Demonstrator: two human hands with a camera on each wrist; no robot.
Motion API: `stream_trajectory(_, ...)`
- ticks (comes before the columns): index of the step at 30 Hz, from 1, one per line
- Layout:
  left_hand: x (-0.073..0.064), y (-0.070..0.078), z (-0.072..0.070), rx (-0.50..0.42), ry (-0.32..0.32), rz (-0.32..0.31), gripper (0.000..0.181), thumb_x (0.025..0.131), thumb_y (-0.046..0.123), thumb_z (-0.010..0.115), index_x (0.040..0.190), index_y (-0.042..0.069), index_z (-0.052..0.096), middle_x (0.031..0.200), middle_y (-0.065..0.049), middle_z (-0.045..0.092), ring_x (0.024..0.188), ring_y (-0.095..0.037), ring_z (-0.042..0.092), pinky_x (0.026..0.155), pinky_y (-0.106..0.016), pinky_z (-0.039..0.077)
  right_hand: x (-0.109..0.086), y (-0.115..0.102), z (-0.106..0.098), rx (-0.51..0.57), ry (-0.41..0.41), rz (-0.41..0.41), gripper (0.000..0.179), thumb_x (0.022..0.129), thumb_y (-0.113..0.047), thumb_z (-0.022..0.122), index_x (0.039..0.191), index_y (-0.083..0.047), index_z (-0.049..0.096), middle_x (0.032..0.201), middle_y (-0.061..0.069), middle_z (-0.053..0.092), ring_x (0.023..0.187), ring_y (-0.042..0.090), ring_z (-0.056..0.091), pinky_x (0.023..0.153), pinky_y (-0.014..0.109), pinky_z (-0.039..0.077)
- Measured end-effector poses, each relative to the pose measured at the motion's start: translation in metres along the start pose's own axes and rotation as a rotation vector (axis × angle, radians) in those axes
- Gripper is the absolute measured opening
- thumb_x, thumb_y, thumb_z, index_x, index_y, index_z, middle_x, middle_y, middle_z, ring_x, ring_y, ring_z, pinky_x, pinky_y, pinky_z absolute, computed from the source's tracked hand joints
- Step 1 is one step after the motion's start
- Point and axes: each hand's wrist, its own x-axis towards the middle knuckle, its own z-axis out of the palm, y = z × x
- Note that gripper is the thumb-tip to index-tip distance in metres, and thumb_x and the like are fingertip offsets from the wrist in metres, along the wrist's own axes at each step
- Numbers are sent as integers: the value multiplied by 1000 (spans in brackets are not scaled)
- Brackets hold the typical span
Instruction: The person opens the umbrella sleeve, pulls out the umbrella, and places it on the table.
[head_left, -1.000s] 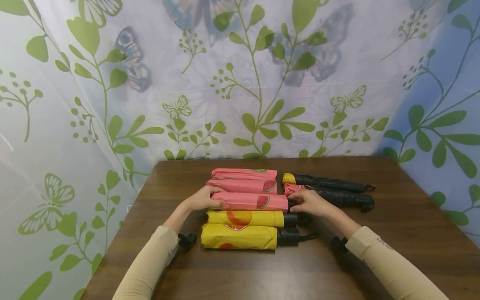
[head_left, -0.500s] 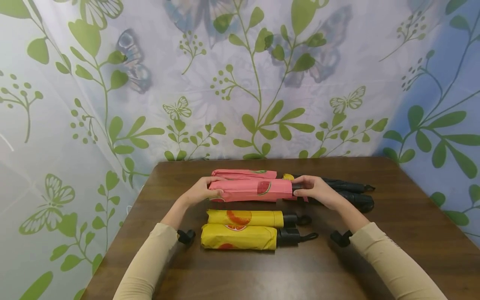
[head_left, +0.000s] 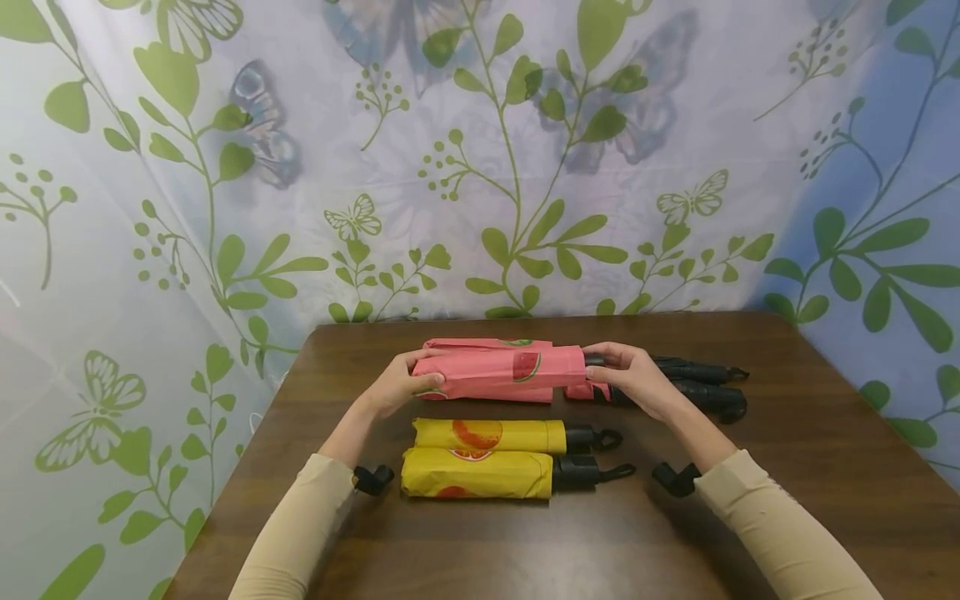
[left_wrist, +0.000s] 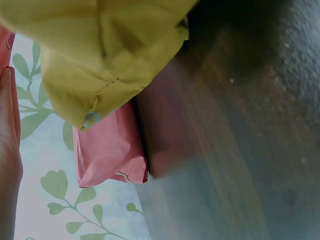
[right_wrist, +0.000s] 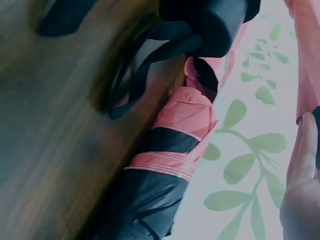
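A pink folded umbrella (head_left: 555, 367) with a watermelon print is held level between my two hands, above the pink umbrellas at the back. My left hand (head_left: 397, 385) grips its left end, thumb in front. At the other end, my right hand (head_left: 633, 375) pinches the dark handle. Beneath it shows the edge of another pink umbrella (head_left: 528, 396), mostly covered; a further pink one (head_left: 480, 342) lies behind. In the right wrist view, my right hand (right_wrist: 302, 200) appears at the right edge, by the held umbrella's pink end (right_wrist: 307, 65).
Two yellow umbrellas (head_left: 517, 437) with orange prints lie side by side in front, black handles to the right. Right of the pink ones lie two mostly black umbrellas (head_left: 712, 397), one with a pink end. A patterned curtain (head_left: 480, 208) hangs behind the brown table (head_left: 480, 550).
Both hands have lifted the pink umbrella from behind the yellow ones and carried it back over the other pink umbrellas. In the last half second it rose slightly further.
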Motion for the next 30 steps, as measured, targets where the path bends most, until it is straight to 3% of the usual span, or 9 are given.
stream_trajectory(5, -2, 0, 2, 10, 10, 11, 50, 90, 8, 65, 135, -3, 46, 118, -17, 55, 98, -22, 59, 84, -36, 50, -1, -1, 2, -34, 17, -16, 47, 89, -19, 67, 127, 4, 52, 107, 6, 64, 95, 19, 61, 89, 44, 47)
stream_trajectory(10, -2, 1, 5, -32, -16, -8, 53, 90, 9, 65, 137, -4, 43, 119, -18, 56, 101, -23, 59, 85, -37, 50, -7, -1, 1, 32, 39, -24, 42, 91, -18, 65, 126, 2, 54, 103, 2, 66, 94, 17, 63, 88, 44, 47)
stream_trajectory(13, -1, 1, 5, -38, -26, -17, 54, 91, 9, 64, 138, -5, 42, 120, -17, 57, 102, -24, 59, 85, -37, 50, -11, 0, -2, 77, 79, -18, 36, 91, -19, 65, 124, -5, 59, 77, -7, 59, 66, 9, 56, 75, 31, 51)
stream_trajectory(17, -2, 2, 5, -36, -22, -17, 51, 91, 7, 63, 137, -4, 44, 120, -17, 56, 102, -24, 58, 86, -38, 49, -16, 0, -10, 140, 143, -21, 26, 92, -16, 63, 118, -14, 65, 61, -11, 43, 49, 8, 30, 57, 25, 40)
stream_trajectory(21, -4, 5, 2, -37, -1, -5, 47, 90, 7, 64, 133, -2, 49, 116, -17, 57, 98, -24, 59, 84, -37, 50, -22, 1, -19, 223, 155, -38, 24, 94, -11, 60, 116, -13, 65, 73, -11, 56, 63, 10, 52, 69, 24, 47)
stream_trajectory(23, -4, 5, 0, -31, 3, -1, 44, 90, 7, 64, 132, -1, 51, 113, -15, 57, 95, -23, 59, 83, -36, 51, -25, 2, -22, 256, 151, -49, 24, 94, -9, 59, 117, -12, 65, 84, -9, 62, 80, 13, 59, 81, 27, 49)
stream_trajectory(30, -10, 0, -11, -7, 14, -20, 33, 92, 0, 58, 125, -1, 54, 103, -12, 62, 91, -20, 60, 82, -34, 51, -39, 6, -33, 285, 154, -74, 26, 95, -7, 56, 120, -8, 64, 90, -5, 63, 82, 13, 61, 84, 28, 49)
